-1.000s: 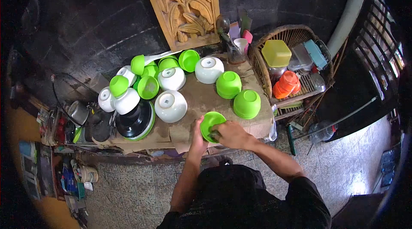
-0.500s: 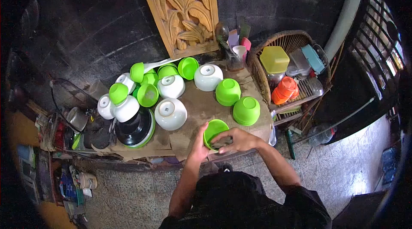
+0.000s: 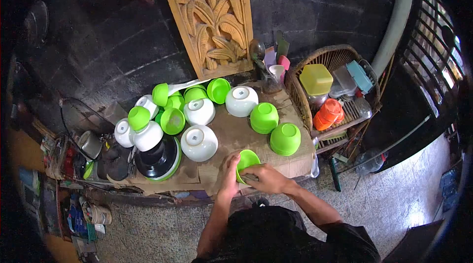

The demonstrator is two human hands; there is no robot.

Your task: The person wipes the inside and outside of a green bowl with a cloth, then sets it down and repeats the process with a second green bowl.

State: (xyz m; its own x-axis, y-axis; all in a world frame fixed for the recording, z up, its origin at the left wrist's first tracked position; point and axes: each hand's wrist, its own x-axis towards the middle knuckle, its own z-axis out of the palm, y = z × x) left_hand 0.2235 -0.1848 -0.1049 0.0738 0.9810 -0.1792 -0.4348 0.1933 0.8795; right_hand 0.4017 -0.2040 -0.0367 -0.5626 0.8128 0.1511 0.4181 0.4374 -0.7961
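Observation:
A green bowl (image 3: 247, 160) is tilted at the table's front edge, its opening showing. My left hand (image 3: 229, 176) grips it from the left side. My right hand (image 3: 268, 178) is at its right, the fingers reaching over the rim into the bowl; whether they hold something is hidden. Two green upturned stacks of bowls, one nearer (image 3: 285, 139) and one farther (image 3: 264, 117), stand right of the bowl in my hand. To the left sits an upturned white bowl (image 3: 199, 143), with another white bowl (image 3: 242, 101) farther back.
Several green and white bowls crowd the table's left, beside a black round lid (image 3: 156, 160). A wicker basket (image 3: 301, 107) at the right holds a yellow container (image 3: 316, 79) and orange cups (image 3: 328, 114). A carved wooden panel (image 3: 212, 26) leans on the wall.
The view has tilted, so the table sits lower. My right hand's fingers have moved deeper into the green bowl, which my left hand still holds.

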